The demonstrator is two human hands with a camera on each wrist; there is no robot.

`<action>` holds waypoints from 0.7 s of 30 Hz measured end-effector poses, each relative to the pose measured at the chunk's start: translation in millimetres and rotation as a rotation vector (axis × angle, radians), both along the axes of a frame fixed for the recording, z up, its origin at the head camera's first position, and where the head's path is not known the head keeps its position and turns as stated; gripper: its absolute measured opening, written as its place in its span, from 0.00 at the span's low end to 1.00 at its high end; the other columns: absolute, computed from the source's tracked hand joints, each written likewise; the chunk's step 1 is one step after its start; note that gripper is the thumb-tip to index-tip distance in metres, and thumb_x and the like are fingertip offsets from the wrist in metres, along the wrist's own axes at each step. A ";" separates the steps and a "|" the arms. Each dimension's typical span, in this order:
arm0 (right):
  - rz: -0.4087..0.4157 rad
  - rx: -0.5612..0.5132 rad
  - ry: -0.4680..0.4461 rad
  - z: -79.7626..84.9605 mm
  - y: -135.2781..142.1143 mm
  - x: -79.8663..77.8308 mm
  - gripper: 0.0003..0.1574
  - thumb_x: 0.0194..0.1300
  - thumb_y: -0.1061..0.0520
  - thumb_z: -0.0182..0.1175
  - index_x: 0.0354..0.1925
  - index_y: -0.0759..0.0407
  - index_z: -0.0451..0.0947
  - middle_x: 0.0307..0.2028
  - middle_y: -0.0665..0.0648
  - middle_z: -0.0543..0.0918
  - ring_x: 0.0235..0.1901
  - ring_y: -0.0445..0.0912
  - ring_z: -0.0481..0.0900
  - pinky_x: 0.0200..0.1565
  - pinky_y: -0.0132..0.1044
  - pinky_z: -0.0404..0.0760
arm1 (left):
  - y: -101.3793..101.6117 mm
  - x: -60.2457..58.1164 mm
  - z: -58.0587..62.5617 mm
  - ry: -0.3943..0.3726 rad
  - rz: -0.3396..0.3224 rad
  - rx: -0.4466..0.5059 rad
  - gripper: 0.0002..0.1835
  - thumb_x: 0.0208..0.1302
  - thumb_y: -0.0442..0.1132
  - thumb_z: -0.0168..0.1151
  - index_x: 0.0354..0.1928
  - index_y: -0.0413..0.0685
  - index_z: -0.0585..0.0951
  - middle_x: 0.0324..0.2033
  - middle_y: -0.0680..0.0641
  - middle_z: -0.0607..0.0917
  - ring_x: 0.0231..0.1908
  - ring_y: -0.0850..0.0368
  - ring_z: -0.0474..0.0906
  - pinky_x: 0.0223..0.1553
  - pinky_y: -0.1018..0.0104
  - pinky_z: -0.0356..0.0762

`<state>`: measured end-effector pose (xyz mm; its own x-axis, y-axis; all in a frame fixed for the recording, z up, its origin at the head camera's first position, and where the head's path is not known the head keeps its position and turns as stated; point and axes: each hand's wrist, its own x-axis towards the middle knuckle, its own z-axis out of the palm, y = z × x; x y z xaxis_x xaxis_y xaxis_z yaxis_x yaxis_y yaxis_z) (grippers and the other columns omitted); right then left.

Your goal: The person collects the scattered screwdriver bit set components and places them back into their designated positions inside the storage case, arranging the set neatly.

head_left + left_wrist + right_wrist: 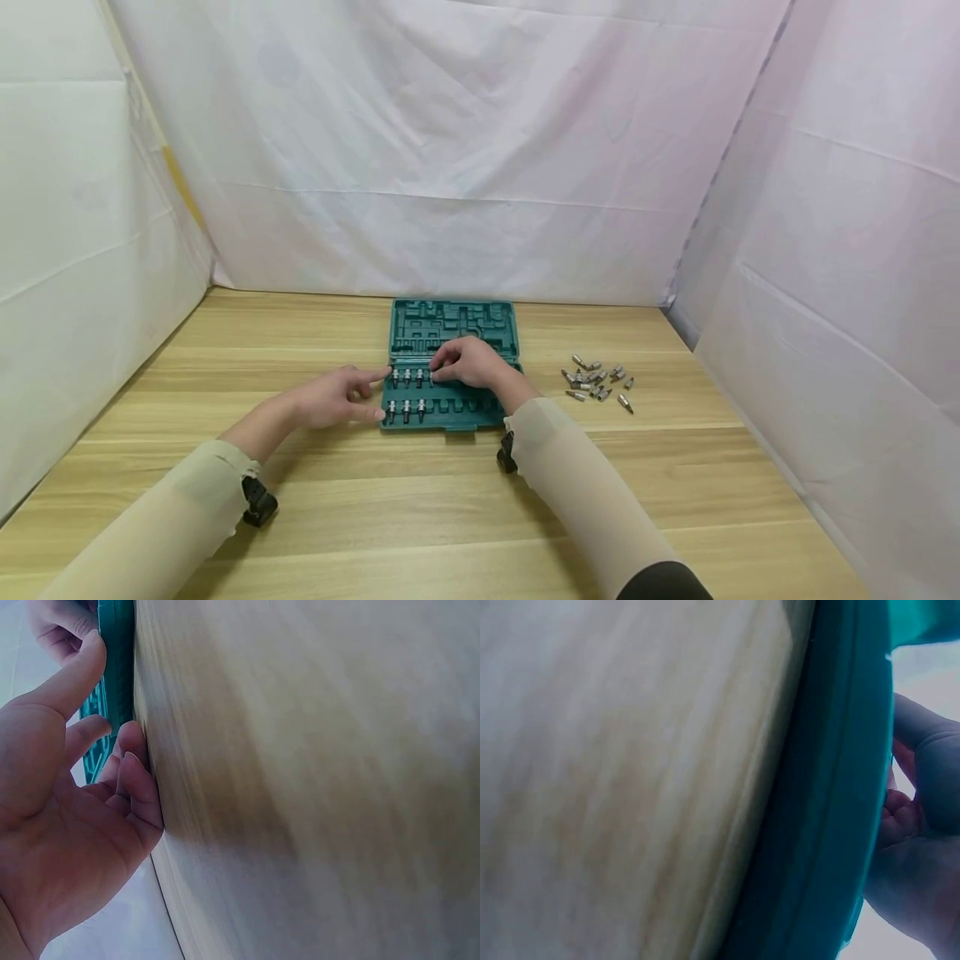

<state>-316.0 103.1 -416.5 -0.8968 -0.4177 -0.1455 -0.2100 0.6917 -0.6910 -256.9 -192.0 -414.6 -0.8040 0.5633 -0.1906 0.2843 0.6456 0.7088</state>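
Observation:
A green plastic case [442,427] lies unfolded on the table, with several metal bit sockets [407,408] upright in two rows at its left. My right hand [474,364] reaches over the case and pinches another bit socket [431,379] at the back row, to the right of the seated ones. At the case's left side, my left hand [337,397] has its forefinger and thumb stretched out, their tips touching the edge. Its other fingers [137,784] are bent in beside the case in the left wrist view. In the right wrist view, the case wall [825,787] partly hides my right hand.
A loose pile of bit sockets [597,382] lies on the wooden table [360,517] to the right of the case. The raised lid [453,321] has moulded recesses. White sheets [450,150] close off the back and both sides.

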 end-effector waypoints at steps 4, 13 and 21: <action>0.008 0.002 -0.002 -0.8 0.7 -0.9 0.06 0.77 0.50 0.71 0.49 0.44 0.92 0.45 0.50 0.89 0.44 0.47 0.81 0.50 0.45 0.82 | 0.4 1.0 0.7 -0.009 0.006 0.003 0.47 0.75 0.53 0.73 0.87 0.47 0.61 0.62 0.34 0.78 0.62 0.39 0.80 0.63 0.41 0.83; 0.012 0.022 0.009 -2.6 1.9 -2.1 0.07 0.78 0.50 0.70 0.50 0.41 0.93 0.60 0.50 0.89 0.59 0.49 0.85 0.63 0.51 0.85 | -0.1 1.3 0.5 -0.016 0.007 0.009 0.47 0.74 0.54 0.73 0.87 0.49 0.61 0.64 0.32 0.78 0.63 0.37 0.80 0.65 0.39 0.82; -0.002 0.005 -0.002 -0.7 2.0 -1.4 0.07 0.78 0.50 0.70 0.49 0.43 0.93 0.56 0.49 0.90 0.57 0.48 0.85 0.62 0.51 0.85 | -0.1 -1.8 -1.2 0.000 0.003 -0.003 0.47 0.75 0.54 0.73 0.87 0.49 0.62 0.63 0.33 0.79 0.63 0.39 0.80 0.63 0.41 0.83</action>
<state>-317.5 105.1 -417.2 -0.8974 -0.4151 -0.1496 -0.2071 0.6956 -0.6879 -258.7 -192.1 -415.8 -0.8058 0.5600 -0.1924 0.2818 0.6485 0.7072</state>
